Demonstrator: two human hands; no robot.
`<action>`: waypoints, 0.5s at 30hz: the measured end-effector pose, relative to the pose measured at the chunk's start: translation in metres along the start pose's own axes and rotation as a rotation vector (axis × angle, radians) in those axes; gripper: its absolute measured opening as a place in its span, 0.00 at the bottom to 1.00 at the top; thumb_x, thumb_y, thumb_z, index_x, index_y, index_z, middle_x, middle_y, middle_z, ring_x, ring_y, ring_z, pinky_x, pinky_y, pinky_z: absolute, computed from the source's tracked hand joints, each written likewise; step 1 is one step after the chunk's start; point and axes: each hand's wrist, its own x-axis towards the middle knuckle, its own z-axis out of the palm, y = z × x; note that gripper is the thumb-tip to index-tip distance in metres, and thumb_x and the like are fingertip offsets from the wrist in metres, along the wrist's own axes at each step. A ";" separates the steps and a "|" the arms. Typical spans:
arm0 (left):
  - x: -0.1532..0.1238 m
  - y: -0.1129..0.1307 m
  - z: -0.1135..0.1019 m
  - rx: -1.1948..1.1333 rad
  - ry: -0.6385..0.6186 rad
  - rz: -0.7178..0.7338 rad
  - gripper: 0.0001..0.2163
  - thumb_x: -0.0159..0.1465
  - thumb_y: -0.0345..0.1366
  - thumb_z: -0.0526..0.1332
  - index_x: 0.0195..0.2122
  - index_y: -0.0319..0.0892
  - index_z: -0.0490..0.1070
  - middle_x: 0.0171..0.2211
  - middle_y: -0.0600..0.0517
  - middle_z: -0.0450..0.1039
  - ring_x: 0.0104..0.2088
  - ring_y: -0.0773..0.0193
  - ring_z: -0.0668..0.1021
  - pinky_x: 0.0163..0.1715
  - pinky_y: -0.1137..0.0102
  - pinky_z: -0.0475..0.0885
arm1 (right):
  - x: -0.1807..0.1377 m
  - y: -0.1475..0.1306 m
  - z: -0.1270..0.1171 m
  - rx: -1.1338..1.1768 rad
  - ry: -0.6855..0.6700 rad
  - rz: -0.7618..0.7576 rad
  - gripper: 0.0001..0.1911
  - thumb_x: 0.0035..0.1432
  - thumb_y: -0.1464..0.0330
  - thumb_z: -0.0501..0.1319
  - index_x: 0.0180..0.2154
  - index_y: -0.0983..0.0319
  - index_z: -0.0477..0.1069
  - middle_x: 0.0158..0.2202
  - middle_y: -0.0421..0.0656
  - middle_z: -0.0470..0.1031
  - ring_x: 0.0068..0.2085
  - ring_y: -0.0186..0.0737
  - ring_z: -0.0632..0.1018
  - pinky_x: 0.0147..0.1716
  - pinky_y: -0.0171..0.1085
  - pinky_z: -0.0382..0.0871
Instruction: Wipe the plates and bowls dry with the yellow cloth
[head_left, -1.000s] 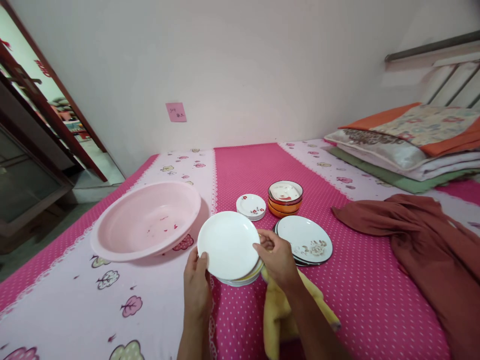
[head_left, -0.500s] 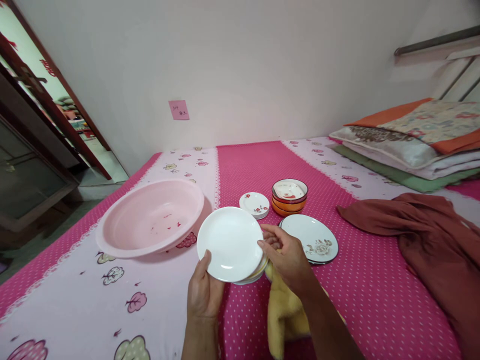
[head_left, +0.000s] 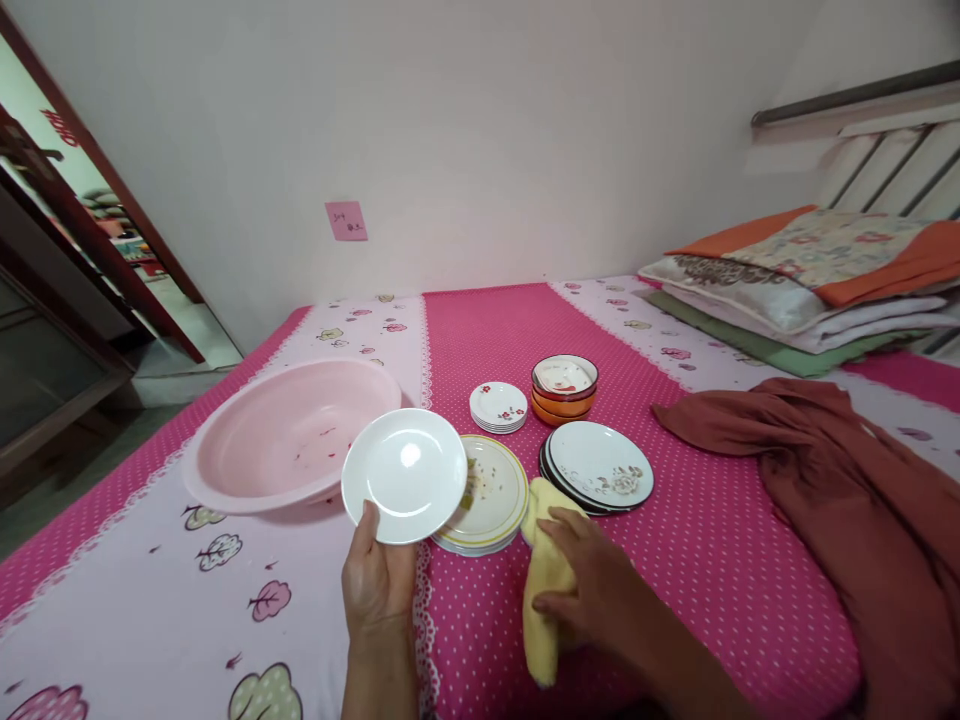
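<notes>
A plain white plate is tilted toward me in my left hand, thumb over its near rim and fingers beneath. Its right side overlaps a stack of yellow-rimmed plates lying on the bed. My right hand is on a yellow cloth, fingers on top and thumb at its near side, pinching it. To the right of the stack rest dark-edged plates, the top one white with a flower. Small flowered plates and orange bowls stand farther back.
On the left sits a large pink basin. A brown-red garment lies at the right, with folded bedding and a cushion behind it. A pink note is stuck on the wall at the back.
My left hand has carried the white plate leftward, uncovering the yellow-rimmed stack. My right hand has left the plate's edge and come down onto the yellow cloth. The view has shifted slightly.
</notes>
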 end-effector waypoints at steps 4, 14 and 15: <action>-0.001 0.002 -0.002 0.001 -0.005 0.002 0.22 0.74 0.31 0.58 0.69 0.43 0.69 0.67 0.47 0.72 0.72 0.52 0.66 0.70 0.58 0.64 | -0.005 0.012 0.028 -0.085 0.155 -0.031 0.26 0.54 0.79 0.60 0.55 0.59 0.74 0.66 0.53 0.70 0.64 0.56 0.72 0.62 0.52 0.69; 0.000 -0.003 -0.003 0.028 0.011 -0.059 0.22 0.73 0.33 0.59 0.69 0.42 0.69 0.65 0.45 0.75 0.69 0.52 0.71 0.67 0.59 0.68 | 0.001 0.034 0.017 -0.018 0.243 -0.112 0.24 0.54 0.74 0.58 0.54 0.59 0.71 0.53 0.51 0.75 0.56 0.54 0.75 0.57 0.51 0.70; 0.000 -0.004 -0.003 0.034 0.003 -0.067 0.22 0.73 0.34 0.59 0.69 0.43 0.69 0.65 0.45 0.75 0.68 0.52 0.71 0.67 0.59 0.68 | 0.001 0.037 0.020 -0.039 0.253 -0.107 0.28 0.55 0.72 0.59 0.58 0.60 0.69 0.57 0.52 0.73 0.59 0.56 0.74 0.59 0.52 0.69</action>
